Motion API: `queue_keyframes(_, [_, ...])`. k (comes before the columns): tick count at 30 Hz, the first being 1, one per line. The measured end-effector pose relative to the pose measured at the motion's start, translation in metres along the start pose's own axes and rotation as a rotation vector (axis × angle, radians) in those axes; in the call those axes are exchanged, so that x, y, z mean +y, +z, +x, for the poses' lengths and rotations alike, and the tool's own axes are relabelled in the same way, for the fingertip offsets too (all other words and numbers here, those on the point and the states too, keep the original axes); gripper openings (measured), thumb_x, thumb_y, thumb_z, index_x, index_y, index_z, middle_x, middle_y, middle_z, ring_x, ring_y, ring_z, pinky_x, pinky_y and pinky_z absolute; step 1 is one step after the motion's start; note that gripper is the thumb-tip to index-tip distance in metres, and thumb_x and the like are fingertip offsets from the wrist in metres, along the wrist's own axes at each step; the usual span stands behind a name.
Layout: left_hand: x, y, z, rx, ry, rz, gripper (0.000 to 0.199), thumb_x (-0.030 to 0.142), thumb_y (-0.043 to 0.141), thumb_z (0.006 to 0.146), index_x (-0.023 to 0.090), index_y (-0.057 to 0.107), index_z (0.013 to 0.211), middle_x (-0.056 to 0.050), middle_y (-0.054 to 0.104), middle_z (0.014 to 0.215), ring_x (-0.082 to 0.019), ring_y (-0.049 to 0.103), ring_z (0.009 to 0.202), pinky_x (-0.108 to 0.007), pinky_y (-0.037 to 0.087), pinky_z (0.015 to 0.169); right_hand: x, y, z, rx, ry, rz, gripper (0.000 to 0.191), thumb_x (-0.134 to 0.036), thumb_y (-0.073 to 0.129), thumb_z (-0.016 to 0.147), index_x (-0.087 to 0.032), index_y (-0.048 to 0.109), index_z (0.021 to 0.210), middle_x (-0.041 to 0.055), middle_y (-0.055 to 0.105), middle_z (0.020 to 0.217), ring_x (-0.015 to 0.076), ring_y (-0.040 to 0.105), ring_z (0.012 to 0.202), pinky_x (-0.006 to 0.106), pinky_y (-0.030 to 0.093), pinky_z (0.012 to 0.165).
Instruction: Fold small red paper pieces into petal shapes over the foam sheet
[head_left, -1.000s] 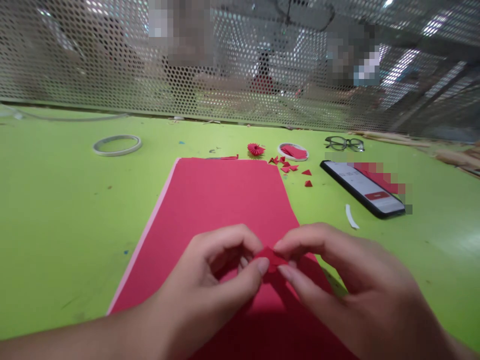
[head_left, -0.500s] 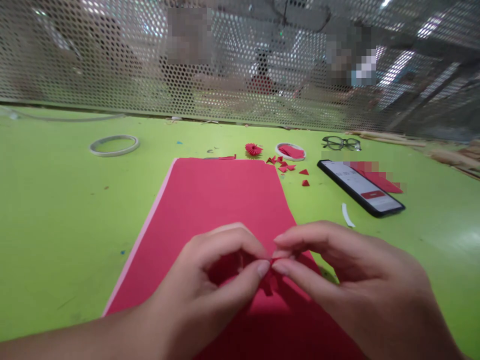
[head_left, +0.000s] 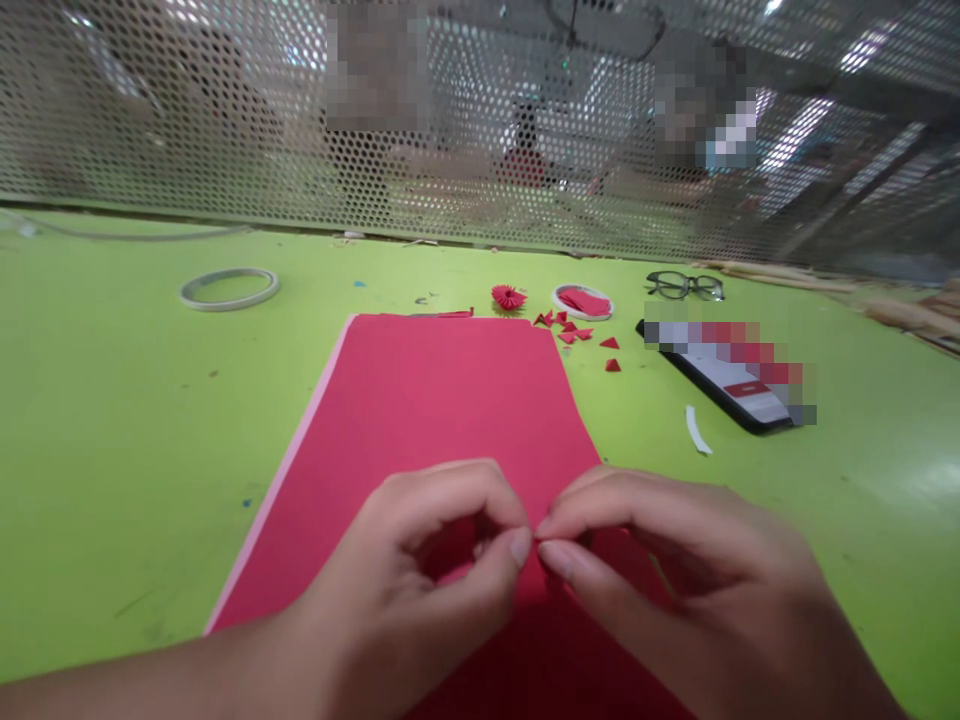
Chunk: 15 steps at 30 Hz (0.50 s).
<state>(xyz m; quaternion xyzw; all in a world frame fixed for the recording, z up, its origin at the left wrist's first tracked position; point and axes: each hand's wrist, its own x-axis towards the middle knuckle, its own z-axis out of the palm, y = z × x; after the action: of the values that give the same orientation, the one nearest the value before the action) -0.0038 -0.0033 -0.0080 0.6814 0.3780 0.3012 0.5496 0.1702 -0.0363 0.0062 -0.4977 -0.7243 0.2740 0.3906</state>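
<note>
Both hands meet low in the middle, over a stack of red paper sheets (head_left: pixel 442 400) lying on the green table. Thumb and forefinger of my left hand (head_left: pixel 420 575) are pinched together on a small folded piece of red paper. From the other side, the fingertips of my right hand (head_left: pixel 697 570) grip the same piece. Most of it is hidden by the fingers, so its exact shape does not show. Beyond the sheets sit a pleated red paper rosette (head_left: pixel 508 298) and several small folded red paper triangles (head_left: pixel 576 335).
A white ring (head_left: pixel 585 302) encloses red paper pieces. Another pale ring (head_left: pixel 229 289) lies at far left. On the right are eyeglasses (head_left: pixel 685 287), a phone (head_left: pixel 731 385) and a white paper strip (head_left: pixel 697 430). A perforated metal screen (head_left: pixel 465 190) borders the back, with people behind it.
My right hand has shifted slightly left and down, its forefinger lowering toward the thumb. The left fingertips have dipped a little. The small red paper is now more covered by the fingers.
</note>
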Motion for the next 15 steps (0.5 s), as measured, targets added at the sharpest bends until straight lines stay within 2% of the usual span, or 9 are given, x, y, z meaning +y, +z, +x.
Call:
queue_keyframes(5, [-0.0015,-0.0006,-0.0013,-0.009,0.077,0.076,0.02,0.016,0.049,0.084,0.02,0.053,0.065,0.003,0.05,0.061,-0.013,0.044,0.057,-0.024,0.036,0.053,0.0005,-0.0012,-0.0037,-0.001,0.023,0.014,0.018,-0.012,0.063,0.082,-0.025,0.068,0.07,-0.0046,0.074,0.062,0.0121,0.068,0.054,0.017,0.055,0.056])
queue_keyframes(11, [-0.0022,0.0009,-0.0037,-0.014,0.088,0.074,0.021,0.02,0.052,0.09,0.02,0.057,0.07,0.004,0.053,0.062,-0.013,0.049,0.058,-0.023,0.04,0.056,-0.0011,-0.0002,0.0009,0.023,0.155,0.096,0.016,-0.013,0.062,0.079,-0.024,0.066,0.068,-0.0065,0.071,0.057,0.0102,0.067,0.05,0.012,0.054,0.049])
queue_keyframes(13, [-0.0018,0.0013,-0.0048,-0.041,0.068,0.065,0.02,0.021,0.052,0.09,0.019,0.059,0.072,0.002,0.058,0.065,-0.014,0.052,0.06,-0.025,0.042,0.059,-0.0012,0.0002,0.0007,0.031,0.139,0.082,0.016,-0.013,0.062,0.08,-0.024,0.066,0.069,-0.0061,0.072,0.058,0.0108,0.068,0.051,0.013,0.054,0.049])
queue_keyframes(15, [-0.0014,0.0015,-0.0045,-0.057,0.021,0.022,0.02,0.022,0.053,0.09,0.019,0.058,0.071,0.001,0.059,0.067,-0.015,0.052,0.061,-0.026,0.041,0.06,-0.0007,0.0004,-0.0013,0.053,0.057,0.016,0.016,-0.012,0.062,0.081,-0.025,0.066,0.073,-0.0055,0.073,0.062,0.0114,0.069,0.054,0.015,0.055,0.053])
